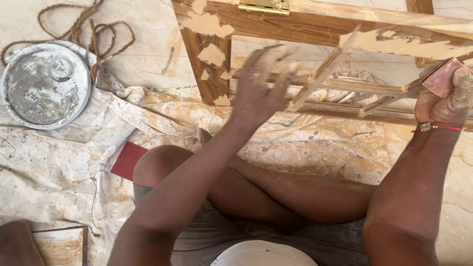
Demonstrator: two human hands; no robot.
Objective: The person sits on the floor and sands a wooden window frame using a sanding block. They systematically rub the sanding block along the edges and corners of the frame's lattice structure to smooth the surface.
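Note:
A wooden window frame [315,24] with pale filler patches lies on the floor in front of me. My left hand [263,86] is raised over its left stile, fingers spread and blurred, holding nothing I can make out. My right hand [446,98] grips a folded piece of reddish sandpaper [442,77] beside the frame's right end; a red thread bracelet circles that wrist. I sit cross-legged on a stained plastic sheet [59,162].
A round grey lid [45,84] smeared with putty lies at the upper left, with a coil of brown rope [91,29] behind it. A red sandpaper sheet [128,160] lies by my knee. A brass hinge [263,6] sits on the frame's top edge. A wood-framed panel [61,244] shows at lower left.

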